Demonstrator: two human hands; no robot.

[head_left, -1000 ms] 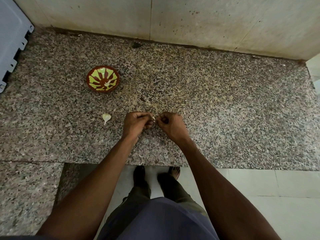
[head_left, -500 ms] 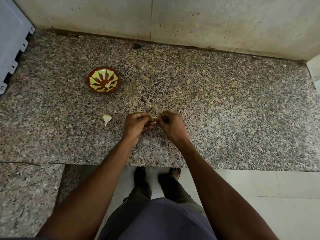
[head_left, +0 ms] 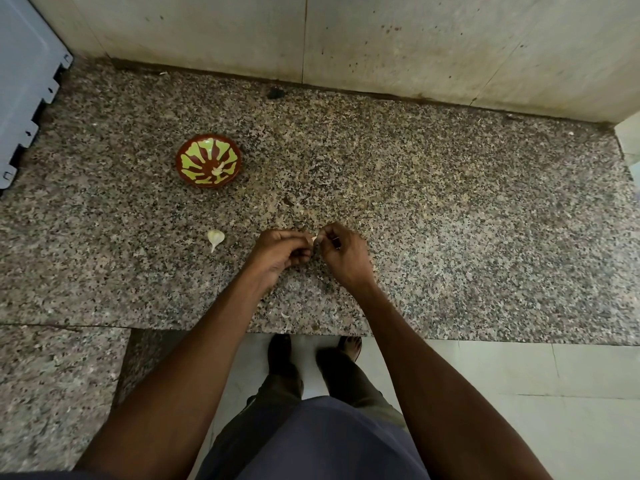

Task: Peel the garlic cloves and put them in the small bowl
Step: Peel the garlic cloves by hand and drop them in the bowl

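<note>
Both hands meet above the middle of the granite counter (head_left: 450,220). My left hand (head_left: 282,252) and my right hand (head_left: 341,252) pinch one small pale garlic clove (head_left: 314,239) between their fingertips; only its tip shows. An unpeeled white clove (head_left: 215,238) lies on the counter to the left of my left hand. The small red bowl with green petal pattern (head_left: 194,157) stands farther back on the left, and a pale peeled piece (head_left: 219,169) lies inside it.
Bits of garlic skin (head_left: 284,315) lie near the counter's front edge. A grey-blue appliance (head_left: 24,81) stands at the far left. The stained wall (head_left: 381,36) closes the back. Beyond the front edge are the tiled floor (head_left: 519,368) and my feet.
My hands have shifted slightly and my fingers have worked on the clove between them. The bowl and the loose clove stay in place.
</note>
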